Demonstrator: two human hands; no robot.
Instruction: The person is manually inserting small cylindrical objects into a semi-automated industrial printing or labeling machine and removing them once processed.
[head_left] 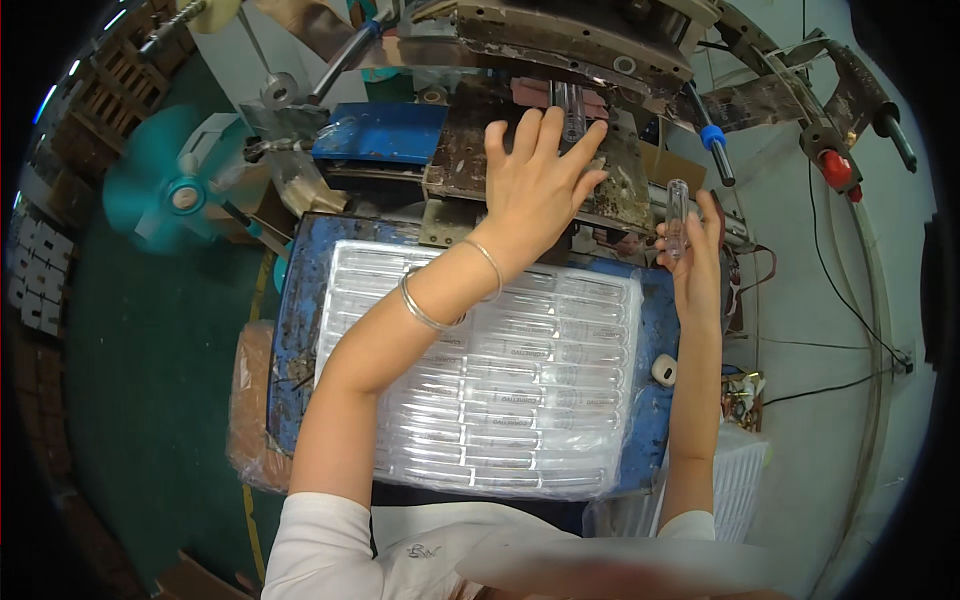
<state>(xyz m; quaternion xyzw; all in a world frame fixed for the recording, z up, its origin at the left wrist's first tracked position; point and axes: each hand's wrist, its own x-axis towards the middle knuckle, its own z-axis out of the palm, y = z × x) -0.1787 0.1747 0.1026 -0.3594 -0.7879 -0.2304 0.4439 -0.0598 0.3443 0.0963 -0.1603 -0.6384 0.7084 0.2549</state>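
While left hand (pixel 540 185) reaches flat, right hand (pixel 692 250) holds tube (pixel 678 215).

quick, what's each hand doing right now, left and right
Left hand: open, fingers spread on the machine plate, at a clear tube.
Right hand: closed on another clear tube.

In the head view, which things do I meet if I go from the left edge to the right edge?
Teal fan → blue cover → left hand on the grimy machine plate → right hand holding a clear tube → red knob.
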